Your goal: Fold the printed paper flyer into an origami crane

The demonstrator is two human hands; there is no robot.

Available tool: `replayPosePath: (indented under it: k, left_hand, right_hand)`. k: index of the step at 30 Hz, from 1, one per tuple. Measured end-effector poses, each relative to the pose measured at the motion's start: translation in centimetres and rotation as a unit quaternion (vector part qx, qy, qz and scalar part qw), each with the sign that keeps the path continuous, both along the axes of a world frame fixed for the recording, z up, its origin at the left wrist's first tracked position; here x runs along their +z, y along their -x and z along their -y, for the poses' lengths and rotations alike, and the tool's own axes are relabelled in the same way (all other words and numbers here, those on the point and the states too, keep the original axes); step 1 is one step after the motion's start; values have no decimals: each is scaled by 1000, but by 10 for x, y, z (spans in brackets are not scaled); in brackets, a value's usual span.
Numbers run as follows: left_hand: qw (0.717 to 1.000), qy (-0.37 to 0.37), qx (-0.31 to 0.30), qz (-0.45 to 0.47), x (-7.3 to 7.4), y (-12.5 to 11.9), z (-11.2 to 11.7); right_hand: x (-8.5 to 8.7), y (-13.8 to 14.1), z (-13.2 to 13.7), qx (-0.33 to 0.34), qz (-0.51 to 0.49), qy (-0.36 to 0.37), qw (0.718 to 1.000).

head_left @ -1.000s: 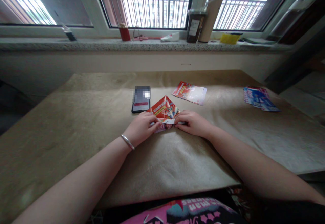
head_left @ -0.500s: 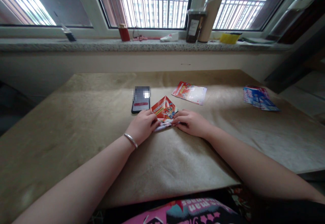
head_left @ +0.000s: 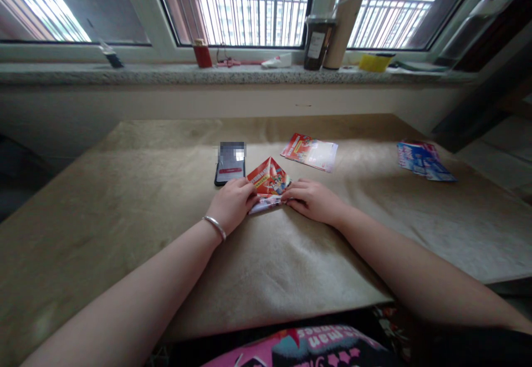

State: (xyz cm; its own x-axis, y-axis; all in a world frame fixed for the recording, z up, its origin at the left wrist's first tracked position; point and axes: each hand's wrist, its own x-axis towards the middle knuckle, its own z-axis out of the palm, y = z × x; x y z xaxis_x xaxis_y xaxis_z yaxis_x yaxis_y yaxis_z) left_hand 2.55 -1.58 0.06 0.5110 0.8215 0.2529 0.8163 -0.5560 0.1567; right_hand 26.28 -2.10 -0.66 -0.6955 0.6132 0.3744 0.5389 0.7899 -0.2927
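Note:
A red printed paper sheet [head_left: 269,179], folded to a point at its far end, lies on the table between my hands. Along its near edge runs a whitish folded strip. My left hand [head_left: 235,203], with a silver bangle at the wrist, grips the sheet's left end, fingers curled and thumb on the strip. At the right end, my right hand [head_left: 311,199] pinches the strip between thumb and fingers. Just beyond my left hand lies a smartphone [head_left: 230,164], its screen lit and partly blurred out.
A red and white leaflet stack [head_left: 311,152] lies beyond my right hand. Blue and pink leaflets [head_left: 424,161] sit far right. The table [head_left: 137,189] has a tan cover. On the windowsill [head_left: 166,74] stand a red container [head_left: 202,55], a dark jar [head_left: 318,45] and a yellow item [head_left: 375,62].
My left thumb has shifted slightly left and away from me along the strip, so more of the pale fold shows. The right hand stays almost still.

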Motion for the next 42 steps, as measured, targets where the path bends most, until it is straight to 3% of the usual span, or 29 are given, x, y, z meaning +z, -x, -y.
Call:
replayPosePath:
  k: [33, 38, 42]
  left_hand:
    - [999, -4, 21, 38, -8, 4, -6]
    - [997, 17, -41, 61, -4, 10, -7]
    - [995, 22, -101, 15, 4, 14, -2]
  right_hand:
    - [-5, 2, 0, -52, 37, -43, 997]
    - [-4, -1, 1, -46, 55, -54, 996]
    - [-3, -3, 1, -45, 57, -55, 996]
